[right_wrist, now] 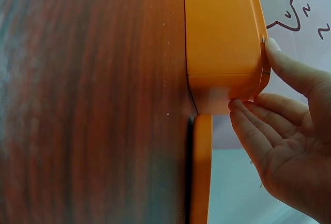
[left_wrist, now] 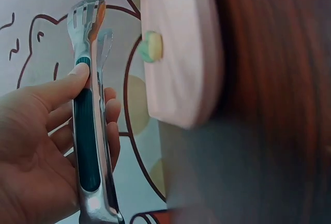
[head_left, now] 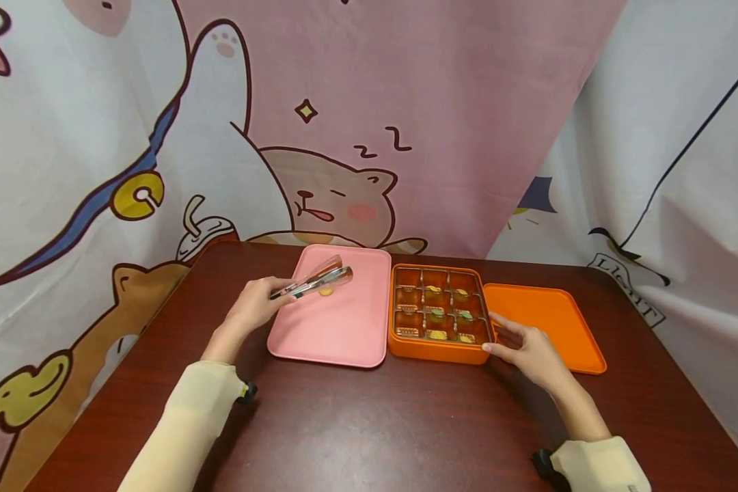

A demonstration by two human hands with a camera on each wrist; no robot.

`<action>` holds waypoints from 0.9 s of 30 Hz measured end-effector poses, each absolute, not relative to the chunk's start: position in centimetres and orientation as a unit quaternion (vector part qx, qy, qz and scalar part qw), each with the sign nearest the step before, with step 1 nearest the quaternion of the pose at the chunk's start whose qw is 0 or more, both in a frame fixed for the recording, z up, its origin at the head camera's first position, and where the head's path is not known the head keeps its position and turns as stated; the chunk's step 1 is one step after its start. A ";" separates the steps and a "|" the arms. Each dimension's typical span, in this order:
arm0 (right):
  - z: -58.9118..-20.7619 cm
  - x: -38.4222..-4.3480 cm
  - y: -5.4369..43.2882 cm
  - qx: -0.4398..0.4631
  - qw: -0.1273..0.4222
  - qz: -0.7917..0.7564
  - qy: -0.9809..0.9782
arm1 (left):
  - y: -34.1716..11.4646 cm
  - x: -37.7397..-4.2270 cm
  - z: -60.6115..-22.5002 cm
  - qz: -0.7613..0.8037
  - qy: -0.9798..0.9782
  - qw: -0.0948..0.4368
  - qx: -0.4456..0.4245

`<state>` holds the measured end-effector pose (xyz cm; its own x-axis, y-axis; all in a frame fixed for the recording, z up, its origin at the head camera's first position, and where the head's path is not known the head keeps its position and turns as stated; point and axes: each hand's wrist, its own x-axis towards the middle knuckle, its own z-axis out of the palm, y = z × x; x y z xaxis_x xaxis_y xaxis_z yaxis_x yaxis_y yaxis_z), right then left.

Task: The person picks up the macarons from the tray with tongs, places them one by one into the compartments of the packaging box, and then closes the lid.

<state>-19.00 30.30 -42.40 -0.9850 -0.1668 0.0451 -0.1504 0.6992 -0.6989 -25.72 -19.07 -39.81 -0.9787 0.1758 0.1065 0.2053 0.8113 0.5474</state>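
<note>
My left hand (head_left: 257,304) holds metal tongs (head_left: 320,279) with dark green grip inlays over the pink tray (head_left: 344,335). In the left wrist view the thumb lies along one arm of the tongs (left_wrist: 88,131) and the fingers curl behind the other. A small yellow-and-green piece (left_wrist: 151,47) sits on the tray, apart from the tongs' tips. My right hand (head_left: 525,348) touches the right side of an orange box (head_left: 436,352), thumb at its top rim and fingertips against the side wall. Inside the box is a clear divided insert (head_left: 445,280) with small yellow and green pieces in several compartments.
An orange lid (head_left: 544,318) lies flat on the table to the right of the box. Tray, box and lid stand side by side along the back of the dark red wooden table (head_left: 369,430). A printed cartoon curtain (head_left: 455,157) hangs behind the table.
</note>
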 end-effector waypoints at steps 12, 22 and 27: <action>-42.5 -19.0 30.3 -0.087 0.010 -0.378 0.922 | -21.1 -25.5 -41.7 -0.244 -0.965 0.019 -0.095; -42.4 -19.0 30.4 -0.089 0.010 -0.378 0.921 | -21.0 -26.1 -41.4 -0.222 -0.972 0.006 -0.076; -42.4 -19.0 30.2 -0.086 0.012 -0.379 0.921 | -20.8 -26.2 -41.2 -0.203 -0.977 -0.005 -0.061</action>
<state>-18.99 30.25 -42.38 -0.9849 -0.1677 0.0428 -0.1493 0.6979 -0.7005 -26.25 -20.77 -41.23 -0.9926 0.1205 0.0157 0.1168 0.9103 0.3971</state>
